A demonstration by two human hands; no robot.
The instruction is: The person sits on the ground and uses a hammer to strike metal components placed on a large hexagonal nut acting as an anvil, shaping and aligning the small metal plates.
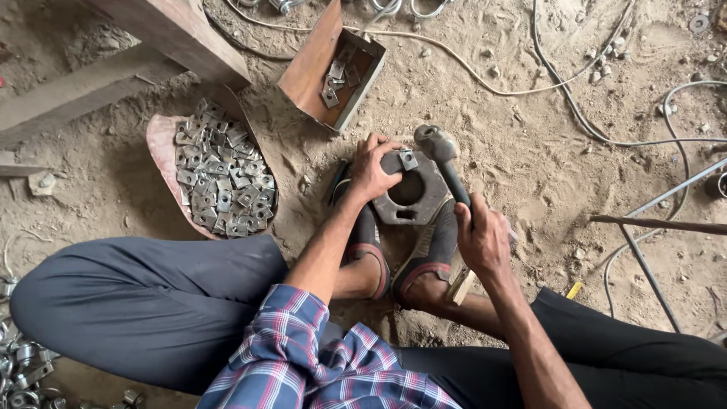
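My left hand (371,168) pinches a small square metal plate (408,159) flat against a thick metal block with a round hole (413,198), which lies on the sandy ground in front of my feet. My right hand (481,238) grips the handle of a hammer, whose head (435,142) hovers just above and right of the small plate. My two shoes (432,246) press against the near side of the block.
A curved tray (160,144) heaped with several square metal plates lies at left. A rusty open box (314,64) with a few plates stands behind. Wooden beams (174,30) cross upper left; cables (575,106) and a rod (659,224) run at right.
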